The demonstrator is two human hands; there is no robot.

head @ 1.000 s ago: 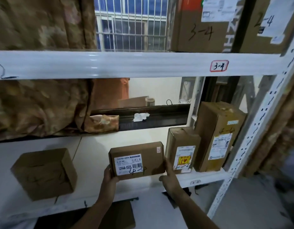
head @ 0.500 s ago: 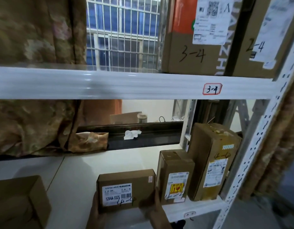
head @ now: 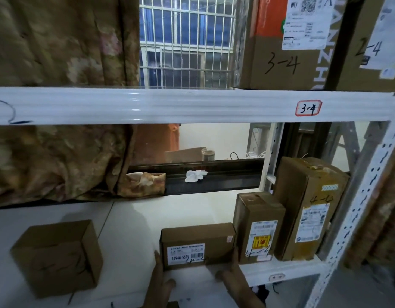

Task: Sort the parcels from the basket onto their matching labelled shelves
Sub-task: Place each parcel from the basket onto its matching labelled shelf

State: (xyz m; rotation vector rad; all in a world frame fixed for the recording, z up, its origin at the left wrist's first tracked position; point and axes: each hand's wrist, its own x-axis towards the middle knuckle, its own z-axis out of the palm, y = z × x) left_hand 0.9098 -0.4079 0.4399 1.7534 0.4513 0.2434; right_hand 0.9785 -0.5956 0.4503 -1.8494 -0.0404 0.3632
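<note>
A small brown parcel [head: 196,245] with a white barcode label and a handwritten "4-4" stands on the white shelf [head: 134,230], right beside another parcel marked 4-4 [head: 258,227]. My left hand [head: 161,283] lies with straight fingers along the small parcel's left side, thumb spread away from it. My right hand [head: 234,274] has its fingers up against the parcel's right side, between it and the neighbouring parcel, thumb off the front face. The basket is out of view.
A taller parcel marked 4-4 [head: 309,210] stands at the shelf's right end against the perforated post [head: 365,207]. A plain brown box [head: 56,256] sits on the left. The beam above carries a 3-4 label [head: 308,108], with large boxes [head: 281,45] on top. A patterned curtain [head: 59,107] hangs behind.
The small parcel went from held above the shelf edge to standing on the shelf beside the 4-4 parcels. My thumbs have come off its front.
</note>
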